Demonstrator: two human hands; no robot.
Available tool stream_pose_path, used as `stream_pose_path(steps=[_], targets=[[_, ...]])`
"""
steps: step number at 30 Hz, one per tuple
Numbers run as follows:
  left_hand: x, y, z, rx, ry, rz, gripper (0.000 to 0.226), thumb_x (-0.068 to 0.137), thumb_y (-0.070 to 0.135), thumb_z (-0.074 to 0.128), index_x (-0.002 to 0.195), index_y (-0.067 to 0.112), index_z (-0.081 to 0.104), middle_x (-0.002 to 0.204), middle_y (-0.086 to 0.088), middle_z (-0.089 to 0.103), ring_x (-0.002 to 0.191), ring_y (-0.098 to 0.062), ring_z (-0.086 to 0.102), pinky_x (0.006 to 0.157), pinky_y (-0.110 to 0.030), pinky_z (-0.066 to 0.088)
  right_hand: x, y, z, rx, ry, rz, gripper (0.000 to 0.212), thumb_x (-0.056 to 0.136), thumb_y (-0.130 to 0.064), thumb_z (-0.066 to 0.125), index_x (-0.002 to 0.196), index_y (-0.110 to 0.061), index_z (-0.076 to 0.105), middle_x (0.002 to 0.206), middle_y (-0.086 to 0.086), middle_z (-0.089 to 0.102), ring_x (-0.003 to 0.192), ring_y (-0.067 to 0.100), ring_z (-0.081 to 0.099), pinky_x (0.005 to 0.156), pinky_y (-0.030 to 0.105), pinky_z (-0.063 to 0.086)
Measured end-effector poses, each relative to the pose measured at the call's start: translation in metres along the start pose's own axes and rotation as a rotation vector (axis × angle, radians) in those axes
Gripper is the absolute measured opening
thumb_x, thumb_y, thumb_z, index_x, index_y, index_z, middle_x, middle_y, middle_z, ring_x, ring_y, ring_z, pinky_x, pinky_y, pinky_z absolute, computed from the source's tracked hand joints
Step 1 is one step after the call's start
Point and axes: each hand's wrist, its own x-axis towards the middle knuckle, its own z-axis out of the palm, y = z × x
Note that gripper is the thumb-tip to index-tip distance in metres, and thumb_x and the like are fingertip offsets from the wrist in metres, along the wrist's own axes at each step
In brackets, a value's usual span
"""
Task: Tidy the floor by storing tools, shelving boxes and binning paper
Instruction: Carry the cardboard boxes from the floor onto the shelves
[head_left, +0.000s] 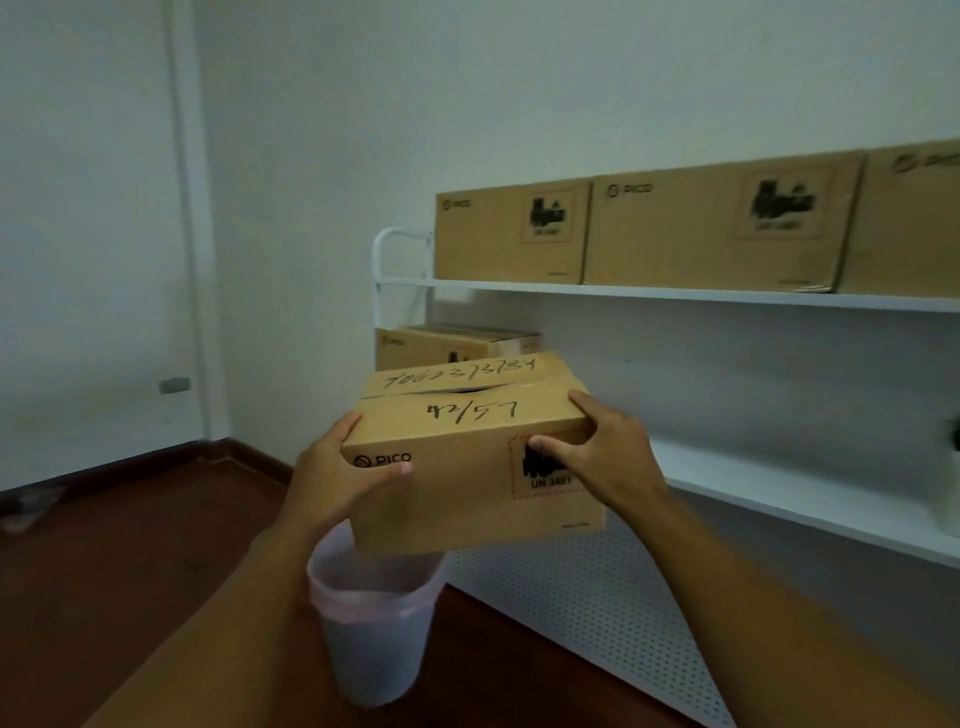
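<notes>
While you stand by the white shelf (779, 299), you hold a brown cardboard box (467, 467) up in the air with both hands. It sits in the middle of your view, a little toward 6 o'clock. Your left hand (332, 478) grips the box's left end, with the thumb curled over the front by the word "PICO" and the other fingers wrapped behind. Your right hand (608, 457) grips the right end, with the thumb pressed on the black label on the front and the fingers curled over the top edge. The box top has numbers written on it in pen, and its two flaps are a bit apart.

At 6 o'clock, right under the box, a pale bin (371, 639) with a pink bag in it stands on the dark wood floor (130, 571).

At 2 o'clock, three more brown boxes (717, 228) stand side by side on the top board of the shelf. Just past your box, at 12 o'clock from it, another brown box (447, 345) sits on the lower board, at its left end. From 3 o'clock, the rest of that lower board (779, 493) runs bare and white.
</notes>
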Motion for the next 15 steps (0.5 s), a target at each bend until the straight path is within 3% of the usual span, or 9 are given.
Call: stream_pose_path(steps=[6,11,15], targets=[[0.02,0.042,0.055,-0.024,-0.099,0.08,0.106,0.059,0.05,0.088,0.15,0.025,0.038,0.142,-0.006,0.052,0.111,-0.016,0.05,0.09,-0.033,0.049,-0.009,0.03,-0.061,-0.053,0.131,0.053,0.088,0.072,-0.059,0.08,0.143,-0.016,0.052,0.135,0.006,0.063,0.117,0.022,0.06,0.099,0.037,0.052],[0.038,0.07,0.093,-0.065,-0.195,0.144,0.099,0.063,0.044,0.089,0.147,0.028,0.039,0.139,-0.004,0.051,0.111,-0.017,0.051,0.085,-0.028,0.045,-0.01,0.057,-0.084,-0.095,0.188,0.129,0.089,0.072,-0.06,0.079,0.144,-0.015,0.051,0.131,0.007,0.065,0.11,0.019,0.06,0.096,0.035,0.053],[0.061,0.083,0.131,0.012,-0.249,0.219,0.094,0.072,0.045,0.082,0.149,0.024,0.034,0.153,-0.002,0.03,0.131,-0.022,0.04,0.104,-0.038,0.041,-0.002,0.079,-0.088,-0.134,0.234,0.19,0.088,0.074,-0.057,0.079,0.144,-0.012,0.05,0.129,0.008,0.064,0.107,0.017,0.059,0.094,0.032,0.052]])
